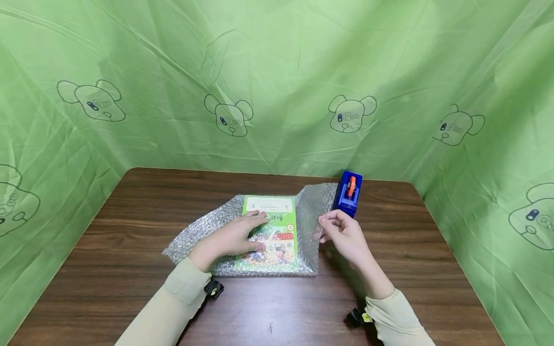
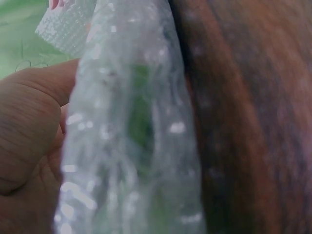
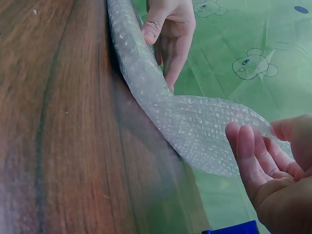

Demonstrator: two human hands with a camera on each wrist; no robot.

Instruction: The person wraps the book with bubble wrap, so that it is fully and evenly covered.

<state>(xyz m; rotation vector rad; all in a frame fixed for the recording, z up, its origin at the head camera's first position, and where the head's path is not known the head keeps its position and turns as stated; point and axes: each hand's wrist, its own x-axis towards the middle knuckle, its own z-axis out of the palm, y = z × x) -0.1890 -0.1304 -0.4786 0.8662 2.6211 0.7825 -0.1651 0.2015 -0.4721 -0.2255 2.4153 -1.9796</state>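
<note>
A book with a green, illustrated cover [image 1: 283,259] lies on the table, covered by clear bubble wrap [image 1: 212,226]. My left hand [image 1: 233,235] rests on top of it, fingers and thumb spread over the wrapped cover. In the left wrist view, the thumb side of that hand [image 2: 29,131] shows beside the thick wrapped edge [image 2: 131,146]. At the book's right, my right hand [image 1: 346,240] pinches the edge of a raised bubble wrap flap [image 3: 209,129]. The right wrist view shows this flap lifted off the table between thumb and fingers.
A blue tape dispenser [image 1: 348,192] with an orange wheel stands just beyond my right hand, beside the flap. The brown wooden table [image 1: 268,312] is enclosed at the back and sides by green cloth [image 1: 285,62] with printed bear heads.
</note>
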